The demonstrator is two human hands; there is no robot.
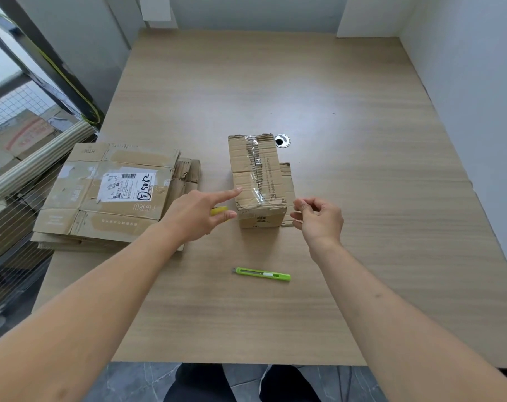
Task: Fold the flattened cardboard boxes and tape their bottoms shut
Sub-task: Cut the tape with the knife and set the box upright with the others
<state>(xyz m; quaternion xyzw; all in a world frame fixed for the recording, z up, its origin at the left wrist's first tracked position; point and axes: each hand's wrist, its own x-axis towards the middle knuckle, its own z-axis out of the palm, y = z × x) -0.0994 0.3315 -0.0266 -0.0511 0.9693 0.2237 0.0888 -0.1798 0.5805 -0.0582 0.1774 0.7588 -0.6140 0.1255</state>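
We press our left hand (201, 211), fingers spread beside the box (258, 181), flat on the tape (256, 169), while our right hand (319, 217), just right of the box, pinches something too thin to see.

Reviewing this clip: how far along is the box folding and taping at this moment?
Done: one folded box stands on the table, clear tape along its upward seam. In hand: the left hand touches the box's side with something yellow under its fingers; the right hand hovers curled beside it. Left: the stack of flattened boxes. The green cutter lies unused.
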